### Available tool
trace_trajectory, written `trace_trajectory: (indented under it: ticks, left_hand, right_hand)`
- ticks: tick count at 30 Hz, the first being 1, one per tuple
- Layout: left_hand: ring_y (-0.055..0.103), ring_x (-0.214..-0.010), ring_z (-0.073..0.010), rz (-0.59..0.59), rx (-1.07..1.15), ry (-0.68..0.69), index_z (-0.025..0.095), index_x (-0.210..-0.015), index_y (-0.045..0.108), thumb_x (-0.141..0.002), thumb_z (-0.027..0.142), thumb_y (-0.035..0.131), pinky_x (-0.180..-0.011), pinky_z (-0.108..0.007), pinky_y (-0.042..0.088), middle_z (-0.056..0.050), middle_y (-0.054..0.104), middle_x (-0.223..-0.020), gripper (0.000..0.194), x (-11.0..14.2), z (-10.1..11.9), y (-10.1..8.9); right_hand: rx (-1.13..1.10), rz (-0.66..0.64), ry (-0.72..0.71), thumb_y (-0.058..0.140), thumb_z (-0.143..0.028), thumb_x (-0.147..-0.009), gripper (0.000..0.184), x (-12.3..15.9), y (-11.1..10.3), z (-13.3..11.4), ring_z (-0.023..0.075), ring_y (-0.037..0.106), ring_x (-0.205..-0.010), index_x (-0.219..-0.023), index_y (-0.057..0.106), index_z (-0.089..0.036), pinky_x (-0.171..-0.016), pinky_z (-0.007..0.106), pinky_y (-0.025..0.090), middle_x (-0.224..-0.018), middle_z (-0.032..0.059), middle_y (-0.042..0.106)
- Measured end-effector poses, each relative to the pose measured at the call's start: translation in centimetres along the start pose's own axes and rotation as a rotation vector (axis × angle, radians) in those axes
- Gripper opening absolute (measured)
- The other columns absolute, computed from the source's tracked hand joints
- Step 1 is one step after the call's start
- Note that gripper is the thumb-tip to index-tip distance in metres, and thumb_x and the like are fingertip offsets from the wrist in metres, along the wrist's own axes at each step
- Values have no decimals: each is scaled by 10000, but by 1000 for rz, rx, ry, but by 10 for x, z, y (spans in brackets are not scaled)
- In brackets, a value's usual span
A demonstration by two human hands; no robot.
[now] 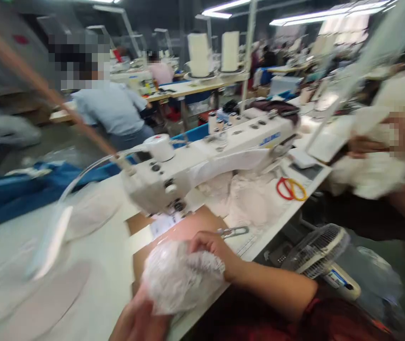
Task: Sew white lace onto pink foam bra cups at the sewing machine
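A bunched piece of white lace fabric (177, 279) is held up between my two hands, just over the front edge of the table. My left hand (140, 308) grips it from below on the left, its fingers partly hidden behind the lace. On the right side, my right hand (215, 248) pinches the lace's upper edge with curled fingers. Behind the lace stands a white sewing machine (202, 161), its needle area above a brown board (142, 222). Small metal thread snips (234, 231) lie beside my right hand.
Pale lace pieces (252, 199) and scissors with red and yellow handles (291, 189) lie on the table to the right. Flat pale fabric pieces (46, 298) cover part of its left side. A fan (319, 251) stands below right. Co-workers sit nearby, one in a light blue shirt (112, 106).
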State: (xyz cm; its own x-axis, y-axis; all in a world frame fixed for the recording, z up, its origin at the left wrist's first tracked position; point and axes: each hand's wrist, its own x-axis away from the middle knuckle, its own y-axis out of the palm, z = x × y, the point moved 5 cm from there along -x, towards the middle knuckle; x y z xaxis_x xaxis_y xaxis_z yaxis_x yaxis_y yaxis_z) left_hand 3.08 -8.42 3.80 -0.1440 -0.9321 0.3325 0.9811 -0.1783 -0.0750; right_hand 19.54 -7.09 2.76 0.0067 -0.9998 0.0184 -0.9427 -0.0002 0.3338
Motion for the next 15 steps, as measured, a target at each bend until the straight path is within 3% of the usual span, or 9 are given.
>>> trace_trajectory:
  ticks: [2, 4, 5, 7, 9, 11, 15]
  left_hand:
    - [641, -1044, -344, 34, 86, -51, 273, -1227, 634, -735, 748, 556, -789, -466, 575, -66, 700, -1127, 688, 1, -15, 1]
    - [614, -1118, -357, -125, 294, -42, 180, -1307, 569, -636, 614, 746, -915, -471, 535, -126, 677, -1183, 819, -1, -22, 10]
    - [612, -1130, -345, -184, 348, -35, 158, -1318, 551, -628, 488, 810, -957, -462, 514, -140, 670, -1196, 807, -2, -24, 13]
    - [627, -1114, -322, -194, 430, -8, 132, -1294, 559, -662, 381, 818, -988, -454, 492, -153, 677, -1174, 727, -4, -23, 13]
    - [636, -1102, -300, -187, 470, 21, 131, -1277, 572, -713, 340, 793, -1006, -447, 476, -147, 685, -1154, 641, -3, -19, 12]
    - [643, -1083, -280, -206, 480, 49, 132, -1260, 587, -739, 310, 777, -1016, -434, 465, -133, 692, -1133, 582, -2, -15, 11]
    - [674, -863, -201, -320, 465, 35, 119, -1080, 670, -701, 209, 774, -896, -349, 511, -66, 717, -895, 403, -2, -16, 8]
  right_hand:
    - [-6, 16, 19, 831, -526, -558, 446, 5, -2, -2, 106, 479, -616, -641, 546, -194, -594, 239, 432, -663, -35, 535]
    - [0, -11, 58, 813, -478, -618, 371, 7, -5, 1, 111, 476, -610, -652, 571, -199, -576, 235, 419, -659, -32, 544]
    - [10, -26, 75, 802, -459, -643, 334, 7, -7, 4, 117, 482, -613, -657, 591, -200, -576, 238, 420, -658, -27, 556]
    - [56, -28, 100, 741, -484, -718, 307, 9, -13, 9, 149, 531, -657, -663, 629, -204, -626, 270, 453, -665, -3, 583]
    - [108, 15, 123, 531, -603, -849, 440, 12, -20, 13, 182, 572, -671, -697, 660, -210, -624, 305, 474, -671, 31, 609]
    - [157, 7, 144, 435, -628, -888, 511, 15, -24, 16, 192, 592, -670, -739, 682, -207, -621, 318, 484, -687, 45, 628]
    - [228, -75, 134, 722, -448, -759, 262, 18, -24, 16, 165, 577, -656, -736, 706, -187, -640, 293, 479, -697, 18, 640]
